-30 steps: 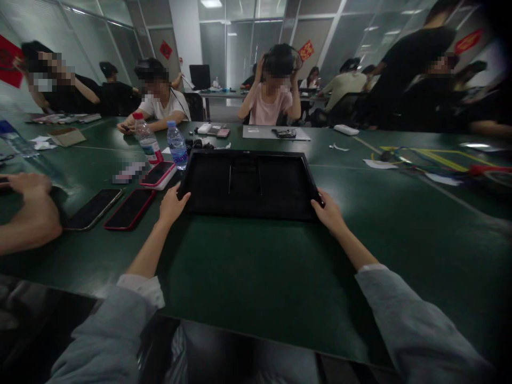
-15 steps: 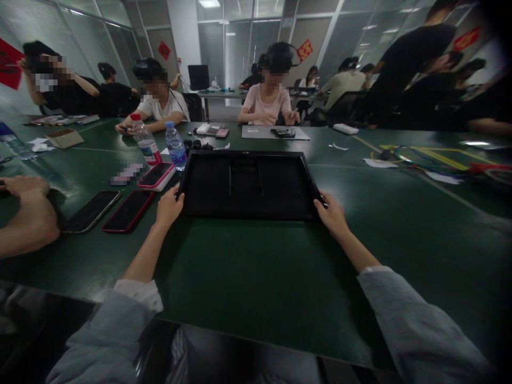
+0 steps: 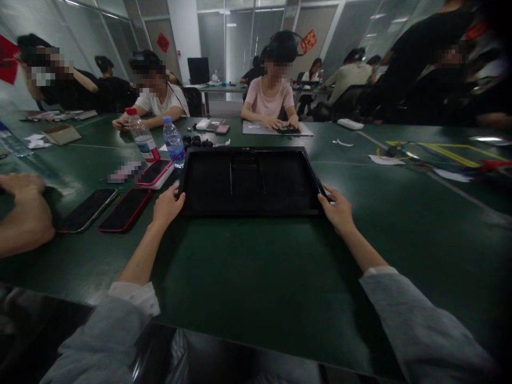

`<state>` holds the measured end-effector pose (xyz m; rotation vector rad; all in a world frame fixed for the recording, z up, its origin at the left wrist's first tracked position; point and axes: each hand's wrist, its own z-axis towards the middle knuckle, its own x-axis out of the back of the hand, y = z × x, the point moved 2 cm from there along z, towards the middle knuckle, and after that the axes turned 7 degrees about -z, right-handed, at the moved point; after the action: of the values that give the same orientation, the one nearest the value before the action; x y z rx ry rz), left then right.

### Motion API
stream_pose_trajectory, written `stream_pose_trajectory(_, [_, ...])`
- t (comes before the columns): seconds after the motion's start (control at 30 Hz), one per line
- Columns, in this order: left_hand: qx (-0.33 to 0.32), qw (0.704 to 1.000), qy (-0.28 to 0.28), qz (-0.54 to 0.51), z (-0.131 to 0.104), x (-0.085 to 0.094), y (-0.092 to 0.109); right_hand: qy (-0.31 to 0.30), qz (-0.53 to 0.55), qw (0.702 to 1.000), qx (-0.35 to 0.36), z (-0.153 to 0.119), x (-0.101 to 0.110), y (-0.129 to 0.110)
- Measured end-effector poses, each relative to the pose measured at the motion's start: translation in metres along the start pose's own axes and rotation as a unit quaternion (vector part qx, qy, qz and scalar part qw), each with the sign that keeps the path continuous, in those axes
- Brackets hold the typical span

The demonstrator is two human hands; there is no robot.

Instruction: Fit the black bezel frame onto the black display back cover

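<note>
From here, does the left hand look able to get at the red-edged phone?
Probably yes, but only by letting go first: the left hand grips the edge of the black rimmed panel. The red-edged phone lies close by on the table, with nothing visible between hand and phone.

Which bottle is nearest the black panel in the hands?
The blue-capped bottle by the far left corner of the black panel; the red-capped bottle stands left of it, and a third bottle is well apart at the picture's left edge.
</note>
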<state>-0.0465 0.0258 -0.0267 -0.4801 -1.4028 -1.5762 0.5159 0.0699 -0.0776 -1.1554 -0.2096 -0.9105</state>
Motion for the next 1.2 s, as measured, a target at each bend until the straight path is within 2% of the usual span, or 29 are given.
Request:
stream_pose_trajectory(0.2, [-0.028, 0.999, 0.014, 0.036, 0.0, 0.002, 0.001, -0.023, -0.009, 1.0, 0.013, 0.001, 0.0, -0.002])
stream_pose_trajectory(0.4, [-0.017, 0.998, 0.007, 0.053, 0.002, 0.0, -0.002, -0.043, -0.019, 0.998, 0.035, 0.0, 0.002, -0.003])
stream_pose_trajectory(0.57, [0.0, 0.999, -0.002, 0.033, 0.004, -0.004, -0.007, -0.06, -0.025, 0.997, 0.037, 0.0, 0.001, -0.002])
stream_pose_trajectory(0.73, [0.019, 1.0, 0.007, -0.003, 0.004, -0.008, -0.01, -0.051, -0.083, 0.993, 0.067, 0.002, -0.006, -0.002])
stream_pose_trajectory(0.93, [0.074, 0.995, -0.038, 0.049, 0.005, -0.008, -0.004, -0.04, -0.128, 0.988, 0.074, 0.003, -0.011, 0.0])
stream_pose_trajectory(1.2, [0.077, 0.993, -0.061, 0.067, 0.004, -0.006, 0.002, -0.039, -0.124, 0.987, 0.092, 0.004, -0.011, 0.009])
